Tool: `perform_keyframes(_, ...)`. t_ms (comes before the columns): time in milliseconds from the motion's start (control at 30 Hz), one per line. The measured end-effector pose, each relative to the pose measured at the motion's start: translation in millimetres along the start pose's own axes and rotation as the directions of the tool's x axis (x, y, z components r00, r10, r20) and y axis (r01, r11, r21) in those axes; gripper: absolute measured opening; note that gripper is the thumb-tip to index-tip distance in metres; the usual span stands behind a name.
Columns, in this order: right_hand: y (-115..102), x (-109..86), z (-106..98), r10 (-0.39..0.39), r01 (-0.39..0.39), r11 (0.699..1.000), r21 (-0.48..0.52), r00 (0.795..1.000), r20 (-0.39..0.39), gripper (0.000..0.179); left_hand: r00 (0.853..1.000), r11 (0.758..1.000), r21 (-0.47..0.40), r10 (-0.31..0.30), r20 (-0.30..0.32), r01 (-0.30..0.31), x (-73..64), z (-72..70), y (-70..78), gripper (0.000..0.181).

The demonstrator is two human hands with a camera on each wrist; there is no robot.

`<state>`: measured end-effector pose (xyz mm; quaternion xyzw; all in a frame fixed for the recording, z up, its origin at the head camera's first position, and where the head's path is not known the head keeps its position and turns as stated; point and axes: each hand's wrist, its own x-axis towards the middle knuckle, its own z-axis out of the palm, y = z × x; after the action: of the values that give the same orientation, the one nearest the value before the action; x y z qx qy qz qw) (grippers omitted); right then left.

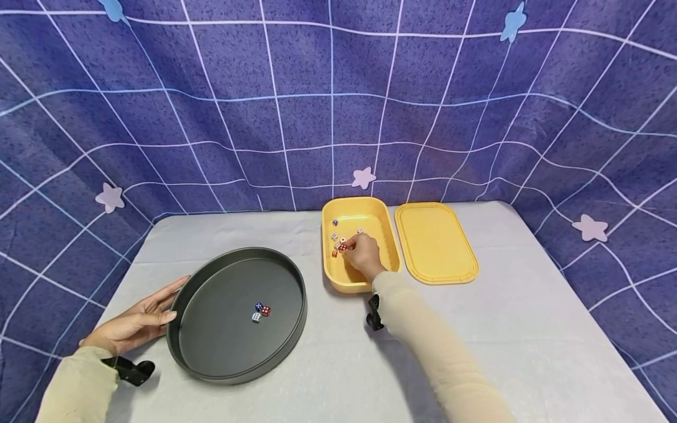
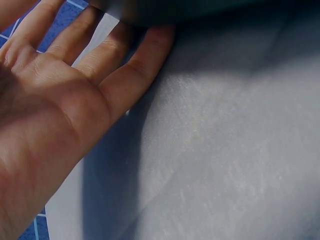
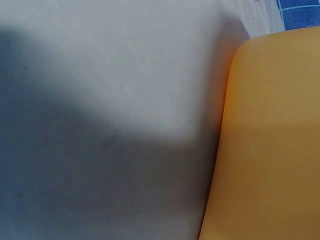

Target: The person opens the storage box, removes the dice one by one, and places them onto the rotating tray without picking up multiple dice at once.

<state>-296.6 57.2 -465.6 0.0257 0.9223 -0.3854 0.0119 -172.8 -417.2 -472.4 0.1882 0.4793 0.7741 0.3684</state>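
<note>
A round dark-grey pan lies at the left of the table. My left hand holds its left side, thumb at the rim, and in the left wrist view the fingers reach to the pan's lower edge. Inside the pan sit a blue die, a red die and a white die. My right hand is down in a yellow box, fingertips pinching at another red die. Several white, red and blue dice lie around those fingertips. The right wrist view shows only the box's outer wall.
A flat yellow lid lies just right of the box. The table has a pale grey cloth. Behind it hangs a purple-blue curtain with grid lines and stars. Table shows between the pan and the box.
</note>
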Motion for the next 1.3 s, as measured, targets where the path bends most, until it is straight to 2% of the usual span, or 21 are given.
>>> perform_keyframes(200,0,-0.7,0,-0.014,0.014,1.000,-0.027,1.000,-0.001,0.008,1.000,0.999,-0.023,-0.022,0.004,0.022,-0.6,0.2,0.3,0.071)
perform_keyframes(433,-2,-0.6,0,-0.046,0.048,0.993,-0.112,0.999,0.025,0.013,0.999,1.000,0.011,-0.008,-0.031,0.008,-0.8,0.9,0.5,0.073)
perform_keyframes(600,-2,0.2,1,-0.035,0.040,0.990,-0.132,0.999,0.034,0.014,0.999,1.000,0.024,-0.007,-0.041,0.008,-0.2,1.2,0.6,0.072)
perform_keyframes(767,-2,-0.3,1,-0.064,0.067,0.984,-0.165,0.998,0.024,0.013,0.999,1.000,0.028,-0.011,-0.034,0.012,0.4,2.1,-0.1,0.072)
perform_keyframes(1033,-5,-3.7,-7,-0.063,0.066,0.990,-0.126,0.998,0.026,0.011,1.000,1.000,0.018,-0.011,-0.014,0.011,0.8,2.5,0.8,0.072)
perform_keyframes(1167,-12,-4.3,-17,-0.106,0.106,0.989,-0.107,0.994,0.006,0.011,1.000,1.000,0.012,-0.009,-0.006,0.009,1.3,2.6,0.9,0.072)
perform_keyframes(1300,-28,-7.9,-30,-0.180,0.178,0.981,-0.080,0.984,-0.006,0.011,1.000,1.000,-0.005,0.003,0.008,-0.003,1.1,2.6,0.5,0.072)
